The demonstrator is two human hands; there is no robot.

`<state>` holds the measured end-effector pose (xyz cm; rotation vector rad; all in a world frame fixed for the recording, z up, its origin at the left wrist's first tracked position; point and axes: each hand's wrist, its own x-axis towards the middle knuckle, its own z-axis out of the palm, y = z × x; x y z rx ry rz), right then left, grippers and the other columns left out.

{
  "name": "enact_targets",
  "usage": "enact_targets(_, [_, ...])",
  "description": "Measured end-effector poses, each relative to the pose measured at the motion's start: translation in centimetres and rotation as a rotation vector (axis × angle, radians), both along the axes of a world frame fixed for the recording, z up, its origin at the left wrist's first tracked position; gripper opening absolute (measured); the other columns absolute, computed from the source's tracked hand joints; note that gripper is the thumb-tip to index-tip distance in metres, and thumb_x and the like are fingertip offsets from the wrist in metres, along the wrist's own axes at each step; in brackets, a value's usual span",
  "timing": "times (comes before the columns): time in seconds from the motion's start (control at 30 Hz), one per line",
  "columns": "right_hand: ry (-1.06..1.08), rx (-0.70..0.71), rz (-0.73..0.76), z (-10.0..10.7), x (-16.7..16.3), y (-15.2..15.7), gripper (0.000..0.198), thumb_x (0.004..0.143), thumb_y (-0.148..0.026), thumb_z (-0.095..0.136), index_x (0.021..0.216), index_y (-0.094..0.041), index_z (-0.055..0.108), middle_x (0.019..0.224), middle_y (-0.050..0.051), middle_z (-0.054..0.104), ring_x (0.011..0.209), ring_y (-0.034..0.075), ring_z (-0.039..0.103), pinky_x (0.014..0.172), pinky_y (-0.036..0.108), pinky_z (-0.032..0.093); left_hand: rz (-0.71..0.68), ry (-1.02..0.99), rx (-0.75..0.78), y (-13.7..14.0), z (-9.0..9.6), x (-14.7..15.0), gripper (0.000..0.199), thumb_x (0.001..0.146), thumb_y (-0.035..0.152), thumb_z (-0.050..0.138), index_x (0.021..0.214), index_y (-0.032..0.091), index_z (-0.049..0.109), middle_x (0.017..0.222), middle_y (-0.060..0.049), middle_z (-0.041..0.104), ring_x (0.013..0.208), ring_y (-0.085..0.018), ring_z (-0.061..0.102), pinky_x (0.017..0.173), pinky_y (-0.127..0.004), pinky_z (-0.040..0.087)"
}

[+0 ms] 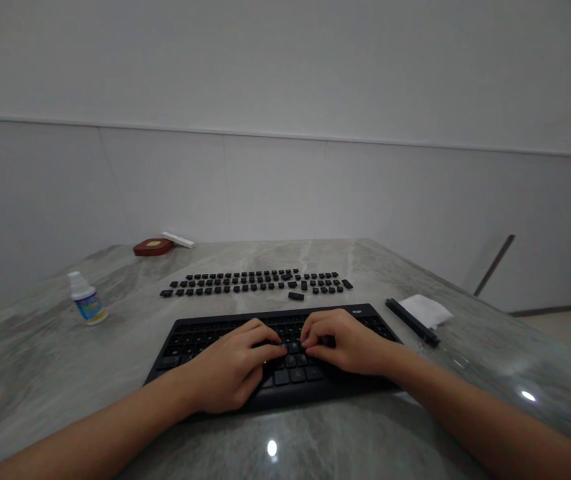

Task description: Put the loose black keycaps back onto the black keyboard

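Note:
A black keyboard [285, 398] lies on the table in front of me, with keycaps still on its lower rows and bare switch places in its upper part. My left hand [232, 365] rests over its middle, index and middle fingers reaching to a dark keycap [292, 348]. Facing it from the other side, my right hand [348, 341] has thumb and fingertips drawn together at the same keycap's right edge. Whether anything sits between those right fingertips is hidden. Beyond the keyboard, several loose black keycaps [225, 289] lie in rows.
A white spray bottle [88, 303] with a blue label stands at the left. At the right are a dark bar-shaped tool [412, 321] and a white tissue [425, 311]. A red-brown case [153, 247] and a white strip [178, 239] lie at the back left, near the wall.

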<state>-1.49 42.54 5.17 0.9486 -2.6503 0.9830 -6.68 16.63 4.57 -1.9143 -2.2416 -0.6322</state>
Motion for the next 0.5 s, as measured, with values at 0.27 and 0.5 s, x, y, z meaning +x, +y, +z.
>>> enact_targets(0.27, [-0.113,-0.068,-0.075,-0.22,-0.06,-0.10,0.009,0.077,-0.008,0.069,0.075,-0.016,0.068,0.087,0.003,0.070,0.075,0.015,0.063,0.070,0.028,0.050,0.001,0.005,-0.002,-0.08,-0.28,-0.18,0.051,0.081,-0.002,0.045,0.127,0.015,0.061,0.121,-0.012,0.060,0.110,-0.024,0.054,0.097,-0.040,0.053])
enact_targets(0.5, [-0.328,-0.252,-0.169,-0.69,-0.22,-0.46,0.050,0.070,0.000,0.070,0.115,-0.019,0.058,0.089,-0.001,0.066,0.072,0.012,0.057,0.067,0.025,0.048,0.004,0.011,-0.005,-0.02,-0.13,-0.08,0.050,0.081,-0.001,0.045,0.126,0.014,0.062,0.120,-0.012,0.060,0.109,-0.025,0.054,0.096,-0.040,0.053])
